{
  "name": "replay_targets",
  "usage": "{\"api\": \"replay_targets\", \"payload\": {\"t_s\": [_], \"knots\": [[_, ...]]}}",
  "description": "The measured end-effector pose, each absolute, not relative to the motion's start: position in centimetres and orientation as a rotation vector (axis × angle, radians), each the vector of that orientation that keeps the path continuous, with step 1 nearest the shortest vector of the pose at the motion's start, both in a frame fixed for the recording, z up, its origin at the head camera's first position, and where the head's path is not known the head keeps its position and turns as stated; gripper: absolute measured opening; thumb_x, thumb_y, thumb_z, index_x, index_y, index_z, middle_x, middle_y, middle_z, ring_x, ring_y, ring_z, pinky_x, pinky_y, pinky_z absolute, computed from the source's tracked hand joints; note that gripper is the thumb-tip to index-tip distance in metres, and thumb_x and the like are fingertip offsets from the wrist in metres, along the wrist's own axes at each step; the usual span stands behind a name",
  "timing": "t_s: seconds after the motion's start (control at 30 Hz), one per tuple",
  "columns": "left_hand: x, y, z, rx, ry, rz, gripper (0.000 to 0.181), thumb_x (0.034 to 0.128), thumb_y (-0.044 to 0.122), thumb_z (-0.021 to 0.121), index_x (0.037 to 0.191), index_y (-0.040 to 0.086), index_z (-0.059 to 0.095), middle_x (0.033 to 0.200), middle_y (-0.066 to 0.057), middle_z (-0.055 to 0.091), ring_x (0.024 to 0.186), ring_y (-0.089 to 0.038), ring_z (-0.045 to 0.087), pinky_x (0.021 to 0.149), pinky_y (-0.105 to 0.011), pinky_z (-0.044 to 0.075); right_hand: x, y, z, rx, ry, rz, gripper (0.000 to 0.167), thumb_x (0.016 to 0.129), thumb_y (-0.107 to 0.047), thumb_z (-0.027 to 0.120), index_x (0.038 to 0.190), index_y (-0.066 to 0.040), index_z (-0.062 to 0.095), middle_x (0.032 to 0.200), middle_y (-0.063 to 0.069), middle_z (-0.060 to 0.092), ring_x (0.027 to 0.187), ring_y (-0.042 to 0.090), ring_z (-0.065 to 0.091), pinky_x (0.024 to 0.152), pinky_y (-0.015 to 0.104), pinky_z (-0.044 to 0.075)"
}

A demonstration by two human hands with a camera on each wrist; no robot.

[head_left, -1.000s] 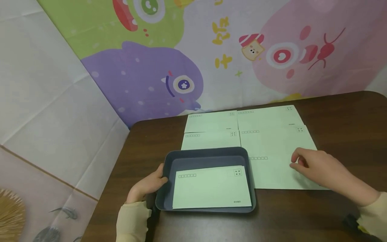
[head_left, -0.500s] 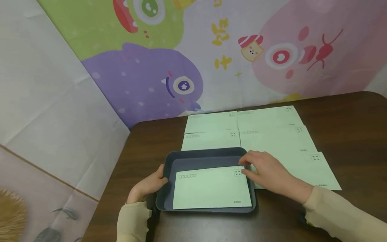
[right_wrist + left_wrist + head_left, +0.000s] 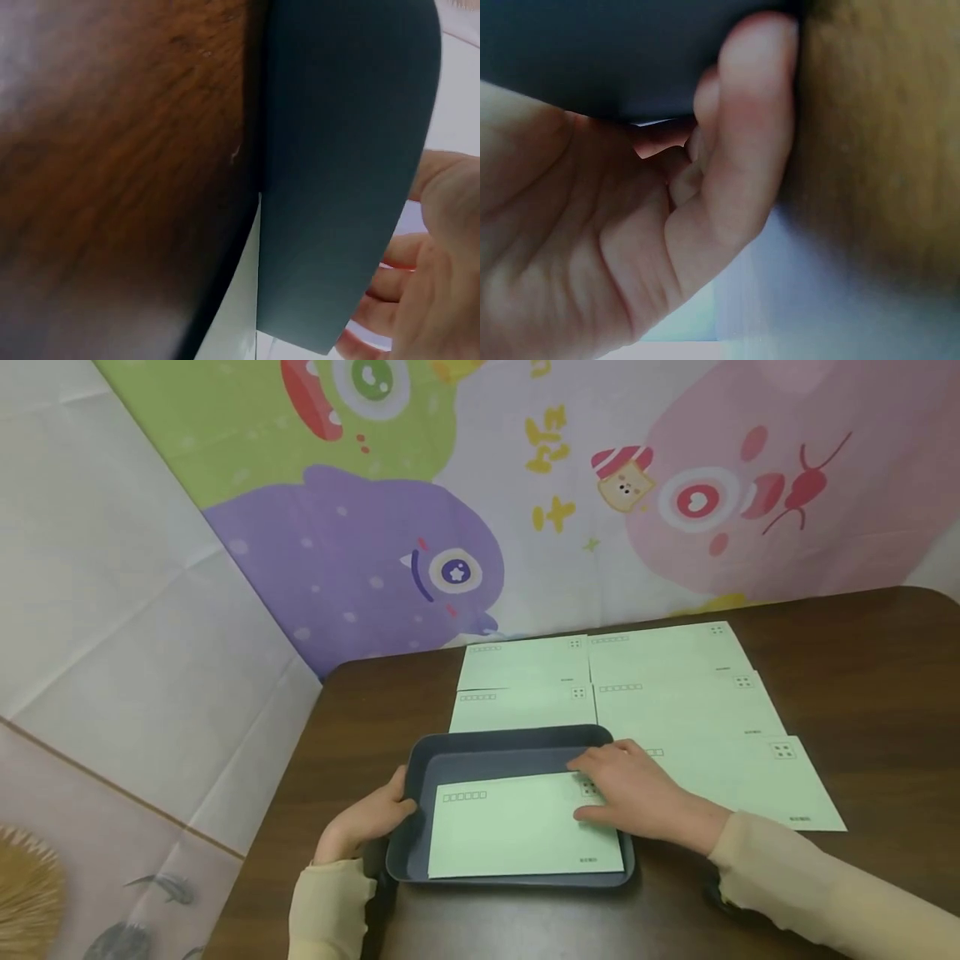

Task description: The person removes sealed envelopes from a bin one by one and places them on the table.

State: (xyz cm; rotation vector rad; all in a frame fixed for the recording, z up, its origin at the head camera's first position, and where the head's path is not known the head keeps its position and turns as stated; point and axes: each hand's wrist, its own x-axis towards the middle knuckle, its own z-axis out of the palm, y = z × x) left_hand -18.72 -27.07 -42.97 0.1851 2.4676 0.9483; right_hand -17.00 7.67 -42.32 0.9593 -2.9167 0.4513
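Gripped by the left hand (image 3: 367, 816) is the blue-grey tray (image 3: 480, 765); its printed pale-green envelope (image 3: 510, 828) is now overlapped farther by the loose-fingered right hand (image 3: 636, 792).

Pale env (image 3: 510, 831) in dk tray (image 3: 495, 765)

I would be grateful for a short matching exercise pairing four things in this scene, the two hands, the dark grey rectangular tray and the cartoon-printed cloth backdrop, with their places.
Things:
1. Left hand
2. Right hand
3. Dark grey rectangular tray
4. Cartoon-printed cloth backdrop

Places:
A. On the dark brown wooden table
B. Over the right end of the pale green paper envelope inside the tray
C. Hanging behind the table
D. Gripping the tray's left side

Pairs: 1-D, 2-B, 3-A, 4-C
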Motion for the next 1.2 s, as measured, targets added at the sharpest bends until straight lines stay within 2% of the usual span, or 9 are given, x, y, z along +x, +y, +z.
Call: {"api": "replay_targets", "payload": {"t_s": [0.27,0.47,0.67,0.9,1.03,1.2], "knots": [[-18.76,-27.02,-43.2,0.17,2.468,0.982,0.052,0.0892,0.005,0.039,0.138,-0.002,0.021,0.142,-0.02,0.027,0.126,-0.032,0.031,0.1,-0.052,0.027,-16.89,7.44,-42.6,0.997,-2.952,0.267,0.089,0.06,-0.067,0.066,0.119,-0.002,0.055,0.112,0.011,0.058,0.105,0.028,0.052,0.092,0.046,0.033],[-18.69,-27.08,-43.11,0.162,2.463,0.986,0.051,0.0891,0.006,0.039,0.137,-0.001,0.023,0.14,-0.019,0.03,0.122,-0.03,0.033,0.097,-0.05,0.03,-16.99,7.54,-42.6,1.067,-2.97,0.256,0.099,0.053,-0.07,0.068,0.123,-0.003,0.052,0.111,0.01,0.057,0.104,0.026,0.051,0.094,0.047,0.029],[-18.73,-27.06,-42.96,0.159,2.47,0.968,0.051,0.0896,0.007,0.039,0.137,-0.001,0.022,0.141,-0.019,0.029,0.123,-0.03,0.032,0.098,-0.049,0.028,-17.09,7.25,-42.43,1.077,-2.973,0.192,0.101,0.047,-0.065,0.075,0.122,-0.001,0.052,0.107,0.01,0.056,0.101,0.025,0.051,0.092,0.045,0.031],[-18.8,-27.02,-42.98,0.164,2.464,0.965,0.051,0.0906,0.008,0.038,0.138,-0.001,0.021,0.142,-0.018,0.027,0.124,-0.03,0.031,0.099,-0.05,0.028,-17.34,7.04,-42.39,1.057,-2.985,0.163,0.1,0.046,-0.063,0.077,0.12,-0.001,0.052,0.106,0.01,0.056,0.099,0.026,0.051,0.089,0.044,0.032],[-18.81,-27.09,-43.0,0.172,2.462,0.967,0.053,0.0908,0.008,0.038,0.139,-0.002,0.018,0.144,-0.02,0.023,0.129,-0.031,0.026,0.103,-0.052,0.024,-17.42,6.98,-42.43,1.043,-2.994,0.179,0.095,0.048,-0.06,0.078,0.119,-0.001,0.053,0.104,0.01,0.055,0.098,0.026,0.051,0.088,0.044,0.032],[-18.79,-27.14,-43.04,0.165,2.467,0.963,0.055,0.0905,0.007,0.038,0.14,-0.002,0.017,0.146,-0.02,0.021,0.131,-0.032,0.024,0.104,-0.053,0.021,-17.55,6.83,-42.42,1.0,-2.996,0.218,0.082,0.056,-0.048,0.08,0.119,-0.002,0.054,0.105,0.009,0.055,0.096,0.026,0.051,0.087,0.043,0.034]]}}
